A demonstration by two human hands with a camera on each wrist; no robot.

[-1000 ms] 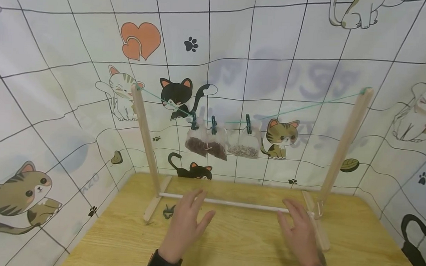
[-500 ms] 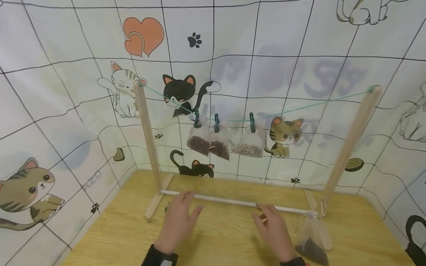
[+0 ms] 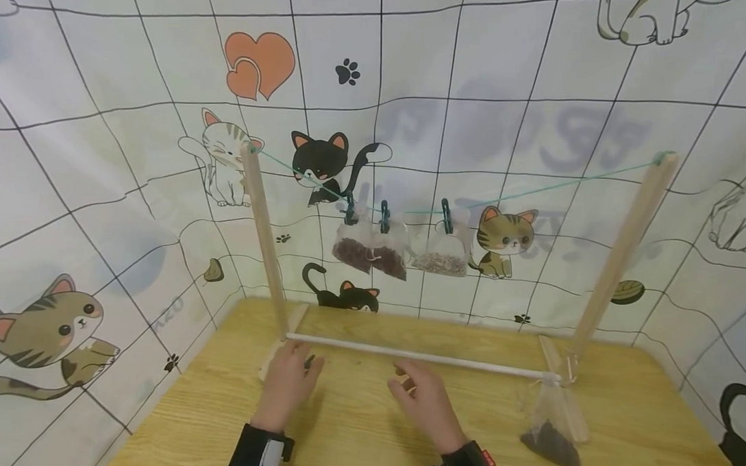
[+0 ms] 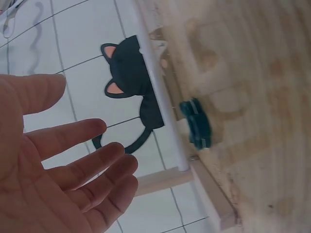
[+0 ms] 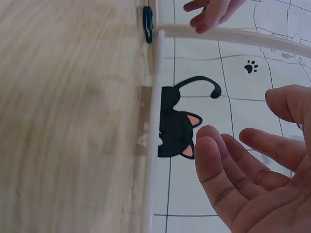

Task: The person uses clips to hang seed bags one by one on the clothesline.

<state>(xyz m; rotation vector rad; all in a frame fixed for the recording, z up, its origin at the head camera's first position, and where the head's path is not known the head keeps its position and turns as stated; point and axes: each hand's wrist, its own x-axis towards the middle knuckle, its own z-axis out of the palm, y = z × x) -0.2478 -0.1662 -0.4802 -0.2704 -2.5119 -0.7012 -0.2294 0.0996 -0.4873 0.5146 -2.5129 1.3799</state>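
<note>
My left hand (image 3: 286, 381) is above the table near the left foot of a wooden stand, its fingers loose and holding nothing. A dark green clothes peg (image 4: 196, 124) lies on the table just past it, partly hidden by the hand in the head view. My right hand (image 3: 425, 399) hovers over the middle front of the table, fingers loosely bent around nothing. At the right foot lies a sheer tea bag (image 3: 551, 445) with dark contents. Several green pegs hold two dark-filled tea bags (image 3: 389, 257) and a paler one (image 3: 442, 261) on a green string (image 3: 535, 192).
The string runs between a left wooden post (image 3: 263, 236) and a right wooden post (image 3: 625, 249). A white rod (image 3: 430, 358) joins the posts low down, in front of both hands. Behind the wooden table (image 3: 353, 438) hangs a cat-printed sheet (image 3: 490, 66).
Both hands have moved left, the right one farther, from near the right post to the middle. The tea bag at the right foot, hidden before, now shows.
</note>
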